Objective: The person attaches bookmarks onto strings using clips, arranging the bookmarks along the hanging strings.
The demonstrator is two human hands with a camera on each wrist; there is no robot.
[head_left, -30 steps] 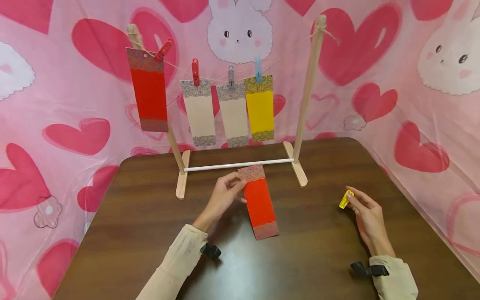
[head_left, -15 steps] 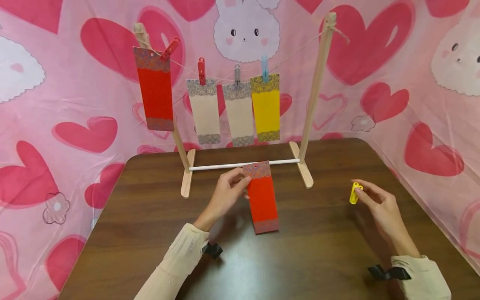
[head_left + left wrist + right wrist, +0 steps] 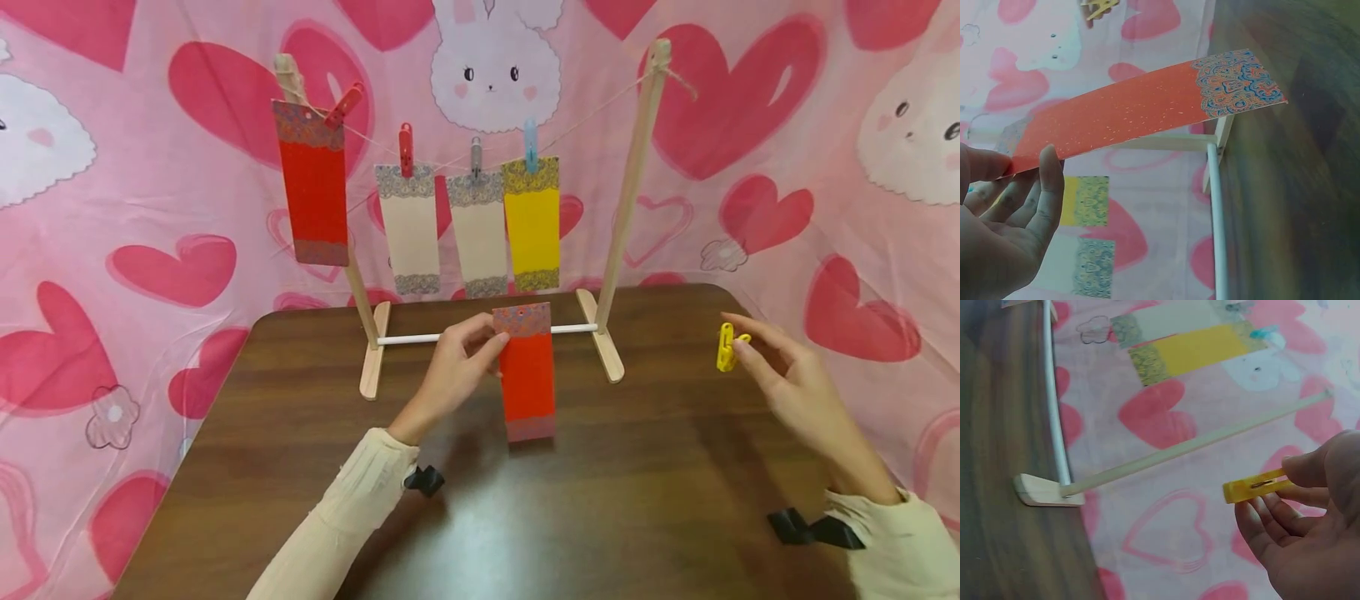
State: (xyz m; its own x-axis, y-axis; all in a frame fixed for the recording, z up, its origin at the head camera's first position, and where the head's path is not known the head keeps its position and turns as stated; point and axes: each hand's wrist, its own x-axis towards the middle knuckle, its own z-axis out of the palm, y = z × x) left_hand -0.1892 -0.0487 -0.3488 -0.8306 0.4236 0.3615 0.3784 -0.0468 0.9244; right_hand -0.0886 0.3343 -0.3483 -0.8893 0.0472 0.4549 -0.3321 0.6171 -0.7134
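Note:
My left hand (image 3: 465,367) pinches the upper left edge of a red card (image 3: 527,379) with patterned bands at both ends; it is held upright above the table, in front of the wooden stand's white bar. In the left wrist view the thumb and fingers grip one end of that card (image 3: 1129,112). On the right side my right hand (image 3: 802,392) holds a yellow clothespin (image 3: 726,347) between thumb and fingers, raised off the table. The right wrist view shows the clothespin (image 3: 1257,486) pinched at its handle end.
A string runs between the wooden posts (image 3: 633,183). From it hang a red card (image 3: 315,196), two cream cards (image 3: 410,233) and a yellow card (image 3: 531,233), held by red, grey and blue clothespins. A brown table (image 3: 600,517) lies below; a pink heart-print cloth (image 3: 172,358) surrounds it.
My left hand has raised the red card, which now stands more upright. My right hand has moved up and to the right with the yellow clothespin.

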